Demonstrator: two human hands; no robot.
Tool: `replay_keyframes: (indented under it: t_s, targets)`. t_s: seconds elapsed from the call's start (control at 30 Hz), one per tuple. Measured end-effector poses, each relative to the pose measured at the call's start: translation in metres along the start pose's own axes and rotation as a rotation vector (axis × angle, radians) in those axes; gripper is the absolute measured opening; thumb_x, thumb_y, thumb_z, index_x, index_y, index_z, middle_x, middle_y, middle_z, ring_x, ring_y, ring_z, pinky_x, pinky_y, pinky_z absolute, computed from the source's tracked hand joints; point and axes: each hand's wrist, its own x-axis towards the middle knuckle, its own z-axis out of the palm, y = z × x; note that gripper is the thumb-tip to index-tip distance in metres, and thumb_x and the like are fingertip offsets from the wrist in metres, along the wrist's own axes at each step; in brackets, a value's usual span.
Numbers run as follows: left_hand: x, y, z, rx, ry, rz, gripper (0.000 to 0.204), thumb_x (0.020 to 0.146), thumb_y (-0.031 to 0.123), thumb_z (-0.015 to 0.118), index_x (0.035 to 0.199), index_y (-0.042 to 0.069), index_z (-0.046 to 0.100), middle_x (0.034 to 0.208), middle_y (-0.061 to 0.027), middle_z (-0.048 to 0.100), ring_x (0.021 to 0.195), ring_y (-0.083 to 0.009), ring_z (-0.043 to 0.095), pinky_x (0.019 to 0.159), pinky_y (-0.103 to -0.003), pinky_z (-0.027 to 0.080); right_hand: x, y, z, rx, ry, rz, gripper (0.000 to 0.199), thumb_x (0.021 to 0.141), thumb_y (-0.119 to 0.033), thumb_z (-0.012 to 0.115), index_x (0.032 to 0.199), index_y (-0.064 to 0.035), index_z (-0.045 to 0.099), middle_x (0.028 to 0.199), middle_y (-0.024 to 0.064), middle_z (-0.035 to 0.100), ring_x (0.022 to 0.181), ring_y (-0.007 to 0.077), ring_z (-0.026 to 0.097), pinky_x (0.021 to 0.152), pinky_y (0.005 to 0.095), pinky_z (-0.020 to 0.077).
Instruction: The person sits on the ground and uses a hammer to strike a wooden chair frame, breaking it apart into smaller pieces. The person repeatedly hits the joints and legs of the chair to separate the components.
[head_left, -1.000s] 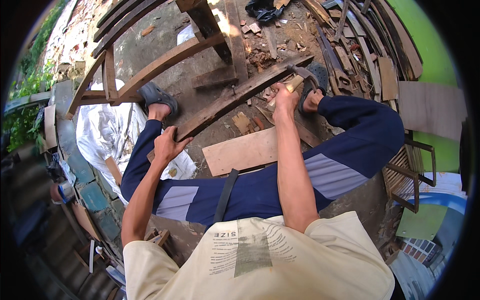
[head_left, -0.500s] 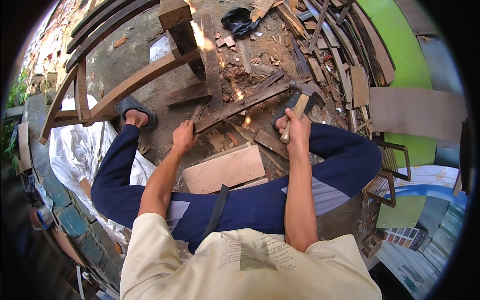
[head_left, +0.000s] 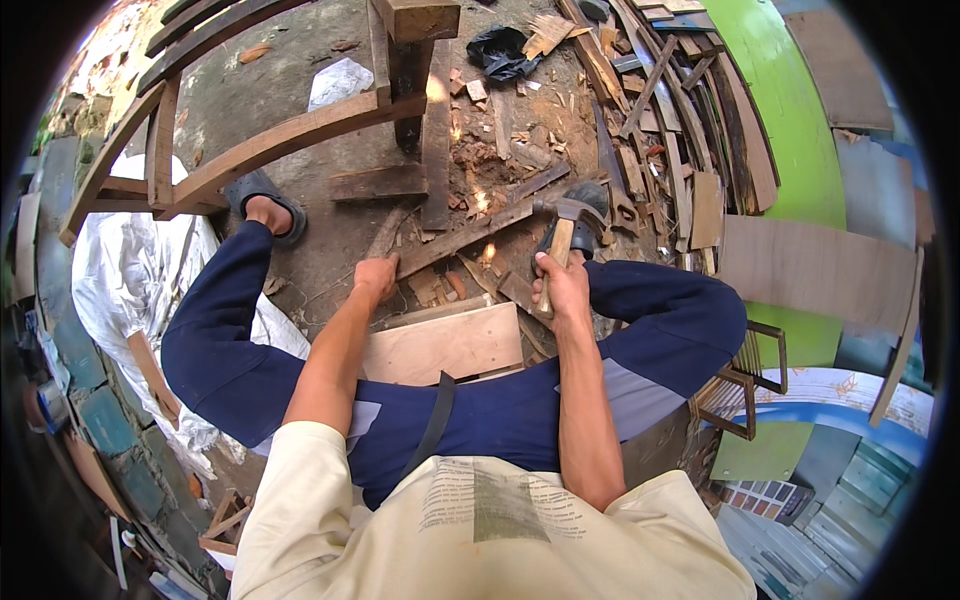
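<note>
My right hand [head_left: 563,287] is wrapped round the wooden handle of a claw hammer [head_left: 558,250]. The hammer's metal head points away from me, close to the far end of a long, narrow wooden strip [head_left: 468,233]. That strip slants from lower left to upper right between my feet. At its near end, my left hand [head_left: 377,277] is closed on the wood. A pale wooden board [head_left: 443,346] lies in front of my lap. Whether the hammer head touches the strip, I cannot tell.
A curved wooden frame [head_left: 270,146] stands at the upper left. Scrap wood [head_left: 690,120] is heaped at the upper right, beside a green panel [head_left: 795,110]. A black plastic bag [head_left: 500,53] lies at the far side, and white sheeting [head_left: 135,290] on the left.
My right hand and the hammer have come a little left and down in the picture, the handle now more upright. My left hand stays at the strip's near end. The whole view has shifted slightly.
</note>
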Motion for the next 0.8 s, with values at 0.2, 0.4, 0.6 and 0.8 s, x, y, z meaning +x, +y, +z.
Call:
replay_keyframes:
  t_s: [0.2, 0.4, 0.6, 0.8]
  targets:
    - [0.002, 0.012, 0.035, 0.01, -0.041, -0.083, 0.027, 0.09, 0.015, 0.057, 0.116, 0.008, 0.062, 0.113, -0.0133, 0.07, 0.108, -0.0294, 0.067, 0.084, -0.042, 0.055, -0.01, -0.011, 0.004, -0.072, -0.058, -0.04, 0.017, 0.09, -0.012, 0.065, 0.097, -0.0055, 0.052, 0.072, 0.0022, 0.053, 0.05, 0.0109, 0.053, 0.04, 0.0269, 0.0438]
    - [0.017, -0.008, 0.032, -0.014, 0.242, -0.131, 0.028, 0.086, 0.008, 0.06, 0.114, 0.008, 0.06, 0.118, -0.0117, 0.064, 0.113, -0.0292, 0.06, 0.084, -0.042, 0.054, -0.01, -0.001, -0.009, -0.042, 0.002, -0.061, 0.012, 0.09, -0.011, 0.061, 0.098, -0.0051, 0.054, 0.073, 0.002, 0.052, 0.052, 0.0108, 0.051, 0.041, 0.0263, 0.0434]
    - [0.025, -0.019, 0.026, 0.04, 0.282, -0.091, 0.022, 0.092, 0.015, 0.053, 0.111, 0.01, 0.063, 0.114, -0.0102, 0.065, 0.11, -0.027, 0.06, 0.082, -0.041, 0.053, 0.001, 0.01, -0.004, -0.066, 0.029, 0.054, 0.015, 0.09, -0.013, 0.063, 0.094, -0.0025, 0.054, 0.073, 0.0035, 0.052, 0.051, 0.0119, 0.052, 0.04, 0.0273, 0.043]
    - [0.038, -0.025, -0.002, 0.095, -0.016, -0.024, 0.04, 0.087, 0.03, 0.067, 0.122, 0.01, 0.062, 0.119, -0.0136, 0.064, 0.11, -0.0314, 0.062, 0.09, -0.042, 0.052, 0.004, 0.017, 0.026, -0.045, -0.096, 0.122, 0.027, 0.09, -0.013, 0.064, 0.109, 0.0037, 0.054, 0.076, 0.0065, 0.057, 0.051, 0.0129, 0.054, 0.04, 0.029, 0.0441]
